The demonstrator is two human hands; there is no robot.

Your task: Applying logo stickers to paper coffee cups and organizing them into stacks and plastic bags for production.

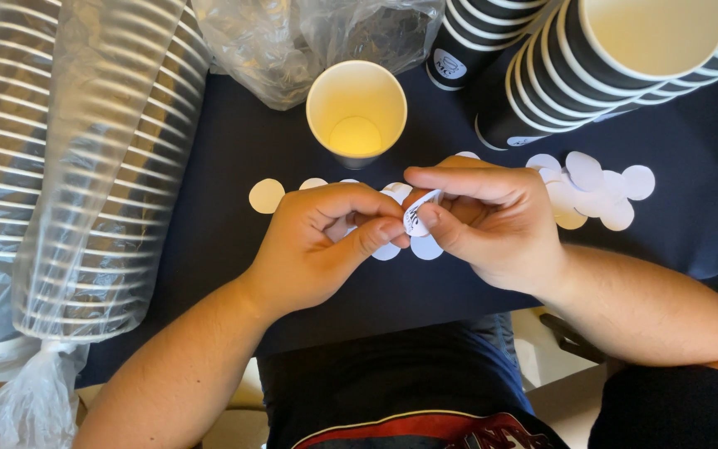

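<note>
I pinch a small round sticker (415,218) between both sets of fingers, its edge curled up between my left hand (326,245) thumb and my right hand (488,220) thumb and forefinger. Both hands hover knuckles-up, meeting just above the dark tabletop (226,150). Under them lie loose paper discs (596,189); beyond stands an open paper cup (356,112), then the stacked black cups (592,66).

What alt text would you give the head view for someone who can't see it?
Over a dark table, the left hand and right hand together pinch a small round white sticker. More paper discs lie scattered nearby, an open paper cup stands just beyond, and stacked dark cups and bagged lids flank them.
</note>
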